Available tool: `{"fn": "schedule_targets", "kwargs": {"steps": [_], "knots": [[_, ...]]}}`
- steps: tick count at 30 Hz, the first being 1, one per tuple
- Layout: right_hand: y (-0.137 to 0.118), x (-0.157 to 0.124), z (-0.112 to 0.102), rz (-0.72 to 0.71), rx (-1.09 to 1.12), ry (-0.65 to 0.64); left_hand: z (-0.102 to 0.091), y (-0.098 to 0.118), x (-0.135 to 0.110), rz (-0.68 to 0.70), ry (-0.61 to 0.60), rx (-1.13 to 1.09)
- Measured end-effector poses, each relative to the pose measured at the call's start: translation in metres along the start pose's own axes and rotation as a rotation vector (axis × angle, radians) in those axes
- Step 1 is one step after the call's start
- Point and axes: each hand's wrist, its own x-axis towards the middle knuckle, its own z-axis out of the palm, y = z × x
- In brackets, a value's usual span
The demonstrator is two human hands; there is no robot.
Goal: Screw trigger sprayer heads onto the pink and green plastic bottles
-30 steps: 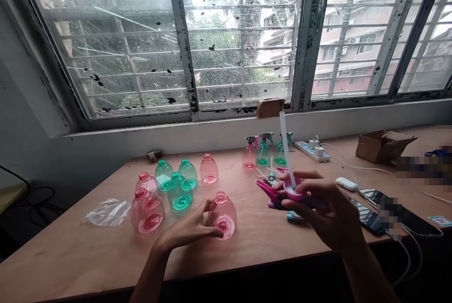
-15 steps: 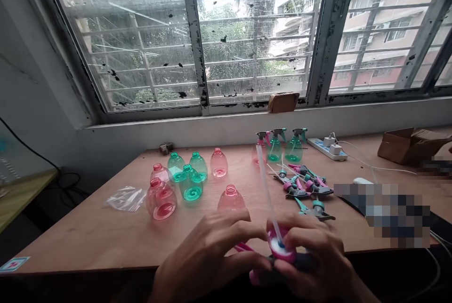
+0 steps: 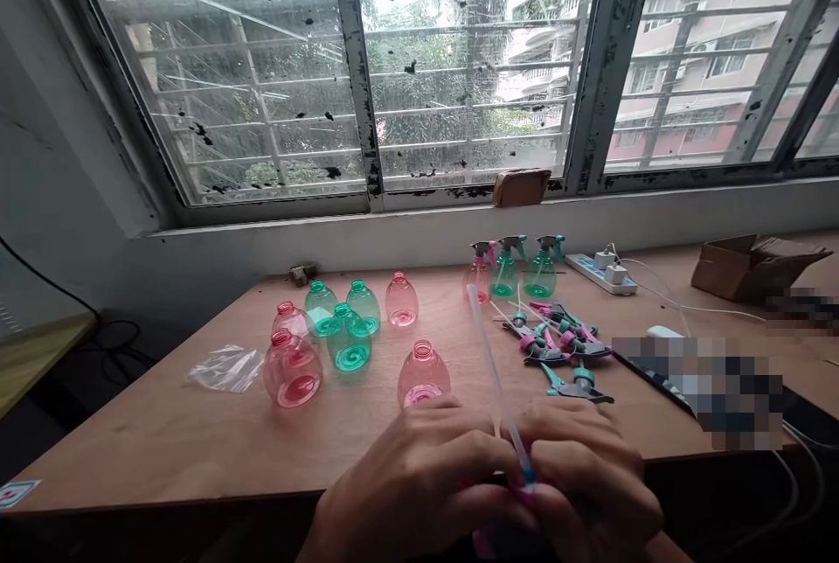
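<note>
A pink spray bottle trigger head [image 3: 486, 544] is gripped between my two hands near the table's front edge, mostly hidden by fingers. Its clear dip tube [image 3: 496, 379] rises tilted up and to the left, with a blue fitting at its base. My left hand [image 3: 433, 480] wraps the head from the left. From the other side my right hand [image 3: 583, 476] closes on it, the fingertips of both hands meeting at the tube's base. Just beyond the hands stands an open pink bottle [image 3: 424, 373].
Pink bottles [image 3: 293, 371] and green bottles [image 3: 350, 340] without tops stand at left beside a plastic bag [image 3: 226, 369]. Several loose trigger heads [image 3: 564, 337] lie at right. Three bottles with sprayers [image 3: 540, 273] stand behind them, near a power strip [image 3: 601, 273] and a cardboard box [image 3: 738, 270].
My hands have drawn together around the trigger head, covering its pink collar and white inside. The left hand has shifted right, and more of the near pink bottle shows.
</note>
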Motion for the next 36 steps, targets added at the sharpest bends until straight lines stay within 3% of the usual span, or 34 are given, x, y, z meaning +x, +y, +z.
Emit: {"fn": "schedule_targets", "kwargs": {"steps": [6, 12, 16, 26, 30, 36], "knots": [[-0.005, -0.007, 0.0, 0.085, 0.013, 0.002, -0.001, 0.002, 0.0, 0.055, 0.023, 0.031], [-0.017, 0.009, -0.011, 0.244, -0.034, -0.19, -0.005, 0.004, -0.002, -0.056, 0.01, 0.071], [-0.021, 0.018, -0.016, 0.258, -0.057, -0.273, -0.009, 0.003, -0.004, -0.016, -0.005, 0.111], [-0.011, 0.007, -0.011, 0.276, 0.104, -0.143, 0.004, 0.007, 0.002, 0.071, 0.102, 0.195], [-0.007, 0.001, -0.012, 0.22, 0.12, -0.091, -0.003, 0.013, 0.003, 0.114, 0.104, 0.179], [0.004, 0.002, -0.019, 0.39, 0.374, -0.018, -0.009, 0.027, -0.007, 0.073, 0.136, 0.341]]}}
